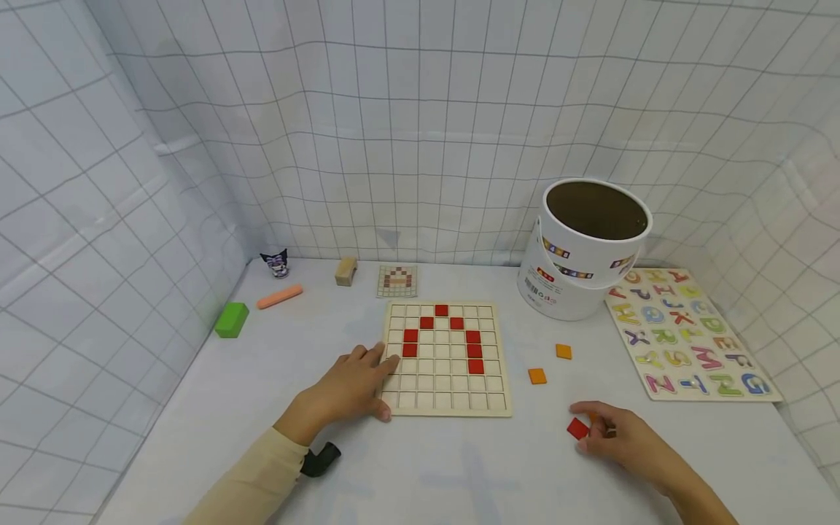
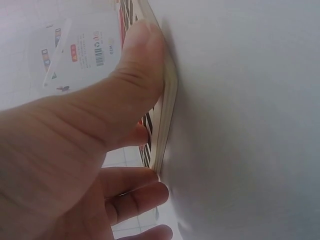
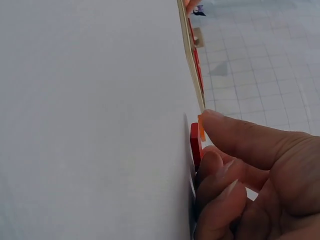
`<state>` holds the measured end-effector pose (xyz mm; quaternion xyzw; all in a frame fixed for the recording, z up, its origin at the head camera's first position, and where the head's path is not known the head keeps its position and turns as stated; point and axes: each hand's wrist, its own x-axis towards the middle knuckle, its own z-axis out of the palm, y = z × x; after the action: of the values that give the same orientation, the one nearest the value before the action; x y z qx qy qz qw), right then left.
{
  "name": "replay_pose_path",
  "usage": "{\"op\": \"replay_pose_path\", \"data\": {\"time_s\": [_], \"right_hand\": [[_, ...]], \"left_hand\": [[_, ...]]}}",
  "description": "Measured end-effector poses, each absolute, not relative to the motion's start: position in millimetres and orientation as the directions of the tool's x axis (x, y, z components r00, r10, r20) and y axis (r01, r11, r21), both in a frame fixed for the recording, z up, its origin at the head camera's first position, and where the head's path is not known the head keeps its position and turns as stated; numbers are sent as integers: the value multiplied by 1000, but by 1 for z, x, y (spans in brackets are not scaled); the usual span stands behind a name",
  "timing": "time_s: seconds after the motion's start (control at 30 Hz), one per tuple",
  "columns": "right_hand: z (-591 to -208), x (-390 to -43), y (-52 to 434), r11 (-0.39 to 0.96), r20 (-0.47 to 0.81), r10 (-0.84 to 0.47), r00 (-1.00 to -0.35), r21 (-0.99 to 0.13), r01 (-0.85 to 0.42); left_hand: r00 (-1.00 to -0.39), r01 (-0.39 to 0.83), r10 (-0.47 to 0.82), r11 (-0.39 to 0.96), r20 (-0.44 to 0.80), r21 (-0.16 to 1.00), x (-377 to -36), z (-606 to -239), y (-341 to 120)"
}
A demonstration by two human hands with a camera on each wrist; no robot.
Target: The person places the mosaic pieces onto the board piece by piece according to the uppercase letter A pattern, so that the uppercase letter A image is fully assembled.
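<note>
In the head view my left hand (image 1: 357, 383) rests against the left edge and near-left corner of a wooden grid board (image 1: 441, 401); the left wrist view shows its thumb (image 2: 142, 55) along the board's edge. Several red tiles (image 1: 474, 351) lie in the grid in a pointed arch. Right of the board, my right hand (image 1: 620, 440) has its fingers curled round a red tile (image 1: 577, 429), seen low at the tabletop in the right wrist view. An orange tile (image 1: 593, 417) shows partly behind these fingers. How firmly they grip is hard to see.
Two orange tiles (image 1: 537, 376) lie between board and right hand. A white bucket (image 1: 564, 292) and an alphabet board (image 1: 689, 343) stand right. Behind are a pattern card (image 1: 397, 292), wooden block (image 1: 345, 272) and figurine (image 1: 278, 266); left, an orange stick (image 1: 279, 297) and green block (image 1: 232, 320).
</note>
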<state>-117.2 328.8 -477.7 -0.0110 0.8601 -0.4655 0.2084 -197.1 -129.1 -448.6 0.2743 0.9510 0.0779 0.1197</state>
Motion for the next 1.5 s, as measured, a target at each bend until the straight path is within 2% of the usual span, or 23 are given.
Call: {"op": "replay_pose_path", "data": {"time_s": [0.37, 0.6, 0.77, 1.03, 1.2, 1.5], "right_hand": [[-477, -113, 312, 755, -291, -82, -953, -642, 131], [-475, -111, 312, 779, -205, -124, -971, -626, 33], [-474, -109, 315, 766, -196, -161, -967, -643, 3], [-472, -113, 324, 633, -247, -85, -965, -761, 139], [-469, -121, 326, 510, -261, -88, -961, -841, 181], [-460, -141, 310, 330, -233, -138, -963, -927, 177]], "left_hand": [[-815, 508, 547, 833, -189, 221, -197, -450, -131], [-814, 507, 546, 834, -197, 217, -198, -450, -131], [-816, 500, 542, 836, -202, 226, -198, -448, -131], [-813, 504, 545, 835, -204, 220, -198, -447, -130], [-815, 499, 543, 836, -205, 231, -199, -449, -131], [-816, 502, 543, 836, -197, 224, -199, -452, -130]]}}
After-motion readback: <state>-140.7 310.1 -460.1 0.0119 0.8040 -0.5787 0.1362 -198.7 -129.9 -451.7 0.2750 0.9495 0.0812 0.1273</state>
